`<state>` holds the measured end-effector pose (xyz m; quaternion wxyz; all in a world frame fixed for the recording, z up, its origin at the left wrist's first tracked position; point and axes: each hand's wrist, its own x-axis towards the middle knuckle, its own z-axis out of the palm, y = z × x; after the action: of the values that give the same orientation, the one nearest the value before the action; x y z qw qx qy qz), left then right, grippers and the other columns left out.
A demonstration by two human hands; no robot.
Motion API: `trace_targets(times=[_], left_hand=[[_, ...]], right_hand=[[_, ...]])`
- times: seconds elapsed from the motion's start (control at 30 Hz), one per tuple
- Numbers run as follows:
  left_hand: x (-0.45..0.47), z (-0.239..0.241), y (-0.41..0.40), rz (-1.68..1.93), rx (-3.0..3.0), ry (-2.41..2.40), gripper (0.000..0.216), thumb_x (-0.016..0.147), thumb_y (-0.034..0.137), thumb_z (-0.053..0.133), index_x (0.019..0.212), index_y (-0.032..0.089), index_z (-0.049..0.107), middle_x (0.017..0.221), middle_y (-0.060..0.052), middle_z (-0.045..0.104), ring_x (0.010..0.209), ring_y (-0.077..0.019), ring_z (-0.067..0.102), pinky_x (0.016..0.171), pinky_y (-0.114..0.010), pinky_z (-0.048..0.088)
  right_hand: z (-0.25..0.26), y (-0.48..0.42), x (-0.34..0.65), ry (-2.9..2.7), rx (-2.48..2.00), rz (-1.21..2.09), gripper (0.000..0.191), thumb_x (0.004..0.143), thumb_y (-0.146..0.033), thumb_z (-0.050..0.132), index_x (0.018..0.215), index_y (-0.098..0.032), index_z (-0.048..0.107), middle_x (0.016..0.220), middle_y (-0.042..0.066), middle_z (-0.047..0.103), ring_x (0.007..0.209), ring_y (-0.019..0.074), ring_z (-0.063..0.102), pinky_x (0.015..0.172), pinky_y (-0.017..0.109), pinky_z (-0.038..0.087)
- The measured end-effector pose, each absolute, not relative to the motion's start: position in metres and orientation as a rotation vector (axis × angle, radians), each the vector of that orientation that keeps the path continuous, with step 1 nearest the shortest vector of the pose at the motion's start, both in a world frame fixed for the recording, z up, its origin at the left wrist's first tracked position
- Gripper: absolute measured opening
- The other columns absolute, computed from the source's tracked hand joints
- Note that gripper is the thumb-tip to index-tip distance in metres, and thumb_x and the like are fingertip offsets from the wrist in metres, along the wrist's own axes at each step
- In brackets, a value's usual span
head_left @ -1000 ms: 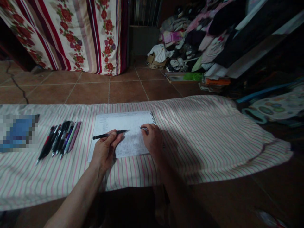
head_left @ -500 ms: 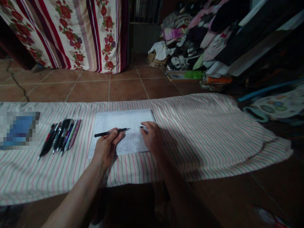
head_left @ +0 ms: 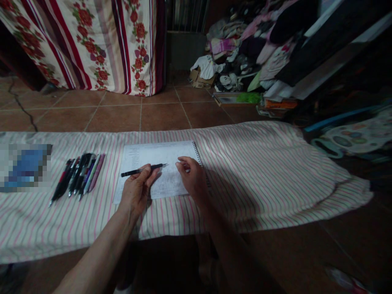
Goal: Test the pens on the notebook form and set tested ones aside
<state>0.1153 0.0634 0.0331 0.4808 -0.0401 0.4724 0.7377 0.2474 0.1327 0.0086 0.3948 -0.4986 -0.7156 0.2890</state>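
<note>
My left hand (head_left: 136, 185) is closed around a black pen (head_left: 157, 166), its thin pointed tip facing right. The pen is held above a spiral-bound notebook (head_left: 161, 150) whose page bears printed lines and faint marks. Opposite the pen tip, my right hand (head_left: 193, 176) is pinched over the notebook's right part. Whatever it grips is mostly hidden by the fingers and too small to name. To the left, several pens (head_left: 82, 173) in black, purple, pale green and pink lie side by side on the striped cloth (head_left: 245, 163).
A blurred-out blue item (head_left: 26, 165) lies at the cloth's left end. Behind are a tiled floor (head_left: 122, 114) and a flowered curtain (head_left: 116, 49). A heap of clothes (head_left: 241, 49) and a cardboard box (head_left: 200, 79) stand at the back right.
My right hand has shifted slightly left, and the small dark-tipped piece that stuck out of its fingers is now mostly hidden. My left hand holds the pen almost unmoved.
</note>
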Motion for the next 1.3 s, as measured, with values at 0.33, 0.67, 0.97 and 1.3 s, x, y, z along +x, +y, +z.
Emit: trace_targets(times=[0.33,0.67,0.97,1.3], left_hand=[[0.119,0.035,0.052,1.806,-0.011,1.189,0.01,0.077,0.003,0.059,0.081,0.011,0.064,0.077,-0.005,0.069,0.07,-0.0125,0.068,0.067,-0.021,0.056],[0.119,0.04,0.043,1.751,0.116,1.175,0.016,0.073,0.004,0.063,0.088,0.011,0.065,0.079,-0.006,0.071,0.069,-0.0116,0.067,0.073,-0.021,0.053],[0.107,0.044,0.036,1.621,0.194,1.186,0.026,0.073,0.002,0.063,0.098,0.009,0.062,0.088,-0.01,0.071,0.083,-0.0169,0.068,0.075,-0.024,0.055],[0.085,0.051,0.022,1.613,0.148,1.06,0.027,0.079,-0.002,0.051,0.103,0.006,0.058,0.093,-0.015,0.07,0.092,-0.0214,0.066,0.08,-0.025,0.056]], right_hand=[[0.025,0.102,0.221,-1.326,-1.12,1.776,0.019,0.074,-0.032,0.056,0.08,-0.016,0.063,0.071,0.003,0.064,0.058,0.0086,0.056,0.04,0.014,0.035],[0.034,0.086,0.211,-1.397,-1.033,1.63,0.025,0.084,-0.035,0.046,0.079,-0.018,0.063,0.075,0.005,0.063,0.064,0.0115,0.056,0.049,0.02,0.041],[0.039,0.092,0.211,-1.276,-1.026,1.681,0.023,0.078,-0.036,0.053,0.069,-0.019,0.064,0.073,0.004,0.061,0.064,0.0114,0.052,0.052,0.022,0.042],[0.024,0.1,0.193,-0.649,-1.028,1.949,0.025,0.054,-0.033,0.076,0.065,-0.014,0.063,0.062,-0.002,0.054,0.051,0.0021,0.04,0.039,0.011,0.028]])
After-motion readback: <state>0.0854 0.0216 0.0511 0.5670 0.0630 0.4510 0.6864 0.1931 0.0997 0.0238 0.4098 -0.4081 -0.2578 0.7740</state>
